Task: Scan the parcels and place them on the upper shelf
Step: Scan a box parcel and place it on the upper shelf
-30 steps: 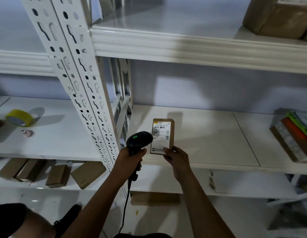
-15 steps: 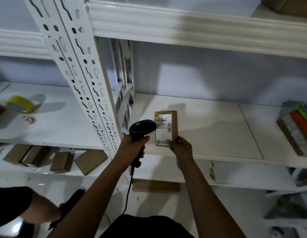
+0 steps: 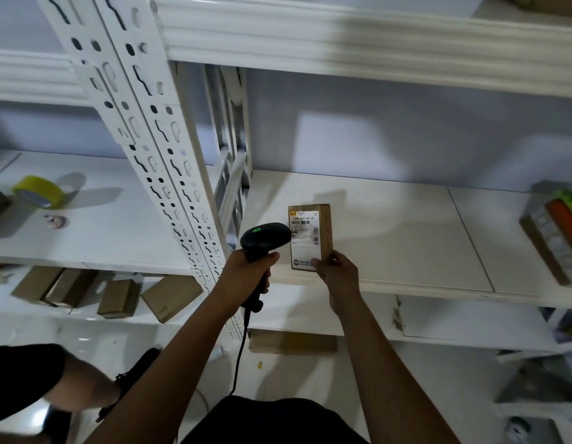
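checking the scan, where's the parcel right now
Head view, centre: the parcel is held upright by the right hand, just right of the scanner in the left hand, above the middle shelf.

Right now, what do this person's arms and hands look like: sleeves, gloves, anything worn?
Both are bare: the left hand and right hand wear no gloves or visible rings. Neither wrist carries a watch or band. No sleeve covers either forearm in view. Below them shows a black garment.
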